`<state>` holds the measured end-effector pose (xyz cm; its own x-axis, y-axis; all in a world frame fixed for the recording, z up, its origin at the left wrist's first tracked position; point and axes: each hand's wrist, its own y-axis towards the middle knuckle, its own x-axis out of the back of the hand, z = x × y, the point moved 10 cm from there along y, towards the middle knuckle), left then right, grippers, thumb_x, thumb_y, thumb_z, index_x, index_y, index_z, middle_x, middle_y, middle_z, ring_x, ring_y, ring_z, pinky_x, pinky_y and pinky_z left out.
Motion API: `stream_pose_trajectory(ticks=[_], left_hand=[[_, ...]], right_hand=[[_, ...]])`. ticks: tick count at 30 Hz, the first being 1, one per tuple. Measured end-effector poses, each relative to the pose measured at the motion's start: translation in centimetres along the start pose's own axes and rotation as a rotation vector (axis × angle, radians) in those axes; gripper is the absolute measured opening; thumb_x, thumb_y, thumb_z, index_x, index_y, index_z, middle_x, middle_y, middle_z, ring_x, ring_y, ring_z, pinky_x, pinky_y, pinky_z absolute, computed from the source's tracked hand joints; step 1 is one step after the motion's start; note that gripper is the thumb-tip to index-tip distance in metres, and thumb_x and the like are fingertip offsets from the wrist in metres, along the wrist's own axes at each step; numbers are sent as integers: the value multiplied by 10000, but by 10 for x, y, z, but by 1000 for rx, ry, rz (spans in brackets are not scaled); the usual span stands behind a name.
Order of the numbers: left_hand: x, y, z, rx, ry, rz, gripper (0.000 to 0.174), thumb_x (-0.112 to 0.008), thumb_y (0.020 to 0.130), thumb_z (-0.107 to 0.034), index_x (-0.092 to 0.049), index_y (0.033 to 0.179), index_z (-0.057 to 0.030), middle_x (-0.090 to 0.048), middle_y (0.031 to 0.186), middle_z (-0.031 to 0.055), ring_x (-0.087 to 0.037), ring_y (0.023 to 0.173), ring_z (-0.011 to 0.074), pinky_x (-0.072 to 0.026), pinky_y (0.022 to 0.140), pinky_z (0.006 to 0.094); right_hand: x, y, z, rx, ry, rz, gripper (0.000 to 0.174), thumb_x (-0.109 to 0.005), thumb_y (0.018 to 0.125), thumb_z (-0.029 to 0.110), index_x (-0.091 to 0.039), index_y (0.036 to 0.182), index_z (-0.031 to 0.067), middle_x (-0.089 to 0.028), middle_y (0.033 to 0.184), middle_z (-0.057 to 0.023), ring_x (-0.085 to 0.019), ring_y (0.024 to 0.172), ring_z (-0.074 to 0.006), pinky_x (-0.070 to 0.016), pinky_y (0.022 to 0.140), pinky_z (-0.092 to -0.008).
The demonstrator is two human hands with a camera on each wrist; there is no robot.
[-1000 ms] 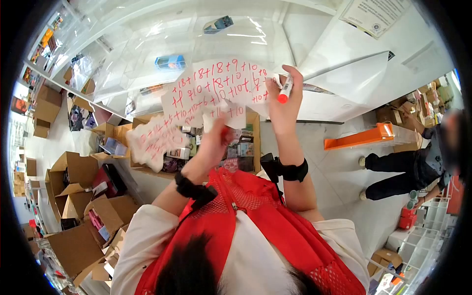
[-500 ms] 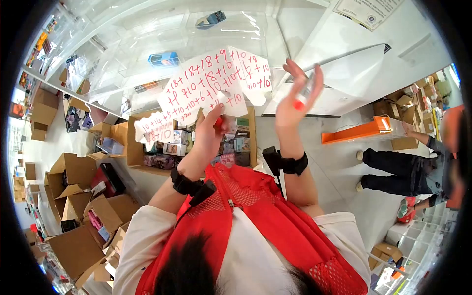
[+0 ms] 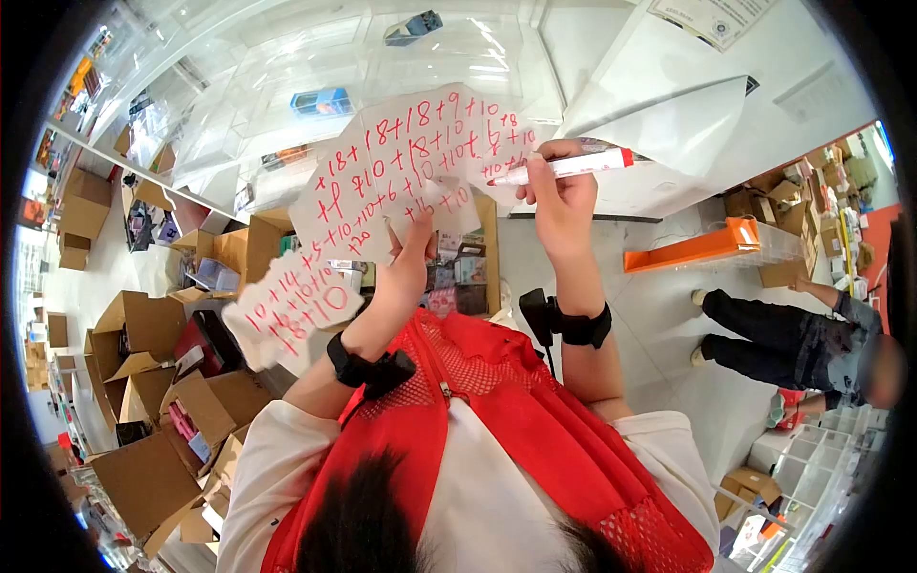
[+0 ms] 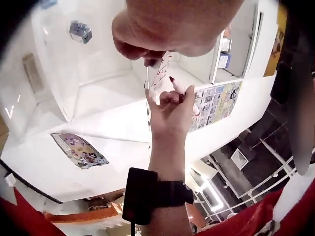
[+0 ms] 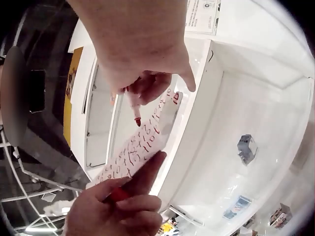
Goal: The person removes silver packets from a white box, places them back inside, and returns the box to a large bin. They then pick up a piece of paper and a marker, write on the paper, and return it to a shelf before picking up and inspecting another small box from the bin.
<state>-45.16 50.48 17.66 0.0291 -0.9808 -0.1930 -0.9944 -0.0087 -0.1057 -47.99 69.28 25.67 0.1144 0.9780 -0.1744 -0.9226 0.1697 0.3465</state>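
The left hand (image 3: pixel 406 272) grips the lower edge of a torn white paper (image 3: pixel 382 162) covered in red handwritten numbers and plus signs. A small red object (image 5: pixel 118 195) shows among the left fingers in the right wrist view. Pinched in the right hand (image 3: pixel 565 205) is a white marker (image 3: pixel 578 165), its uncapped red tip at the paper's right part; whether it touches is unclear. In the left wrist view the left hand (image 4: pixel 172 24) fills the top, with the right hand (image 4: pixel 170 115) below it.
Clear display shelving (image 3: pixel 258 57) stands beyond the paper, holding a blue box (image 3: pixel 322 102). Open cartons (image 3: pixel 143 477) lie at the left, and a carton of small boxes (image 3: pixel 492 258) sits below the paper. At the right are an orange-edged stand (image 3: pixel 688 255) and another person (image 3: pixel 764 329).
The right hand has turned and moved slightly left, bringing the marker from upright in the fingers to lying sideways at the paper. The paper's lower-left part now hangs unfolded, its numbers readable.
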Motion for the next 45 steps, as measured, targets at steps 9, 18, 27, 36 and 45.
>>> stream_pose_trajectory(ticks=[9,18,27,36,45], left_hand=[[-2,-19,3,79,-89,27,196,-474,898,-276,-440,926,-85,-439,666,-24,-378,608,57,-306,561,212],[-2,-21,1,56,-148,63,160,-449,911,-247,-465,905,-87,-432,649,-17,-370,596,80,-297,556,234],[-2,-20,-3,32,-164,83,154,-461,908,-228,-486,922,-77,-448,677,-14,-383,600,83,-299,546,246],[1,-17,-1,39,-222,34,140,-470,900,-205,-490,903,-67,-450,670,-13,-385,590,89,-305,548,255],[3,-15,-1,22,-250,27,134,-473,895,-191,-503,918,-63,-462,672,-4,-379,585,91,-300,543,246]], right_hand=[[9,-4,-6,20,-152,-58,109,-573,820,83,-489,773,33,-470,589,25,-400,520,-25,-300,442,-195],[7,-4,2,130,-285,-62,127,-595,793,81,-490,737,37,-457,554,25,-362,491,-27,-274,426,-206],[4,-3,2,99,-222,-51,126,-598,802,96,-500,746,38,-479,559,16,-408,510,-36,-310,445,-205],[12,-4,-2,45,-171,-63,143,-594,817,111,-501,753,24,-527,606,-5,-448,557,-39,-343,474,-206],[14,-2,-1,54,-181,-78,142,-601,813,121,-516,770,16,-556,626,-15,-479,569,-37,-371,485,-187]])
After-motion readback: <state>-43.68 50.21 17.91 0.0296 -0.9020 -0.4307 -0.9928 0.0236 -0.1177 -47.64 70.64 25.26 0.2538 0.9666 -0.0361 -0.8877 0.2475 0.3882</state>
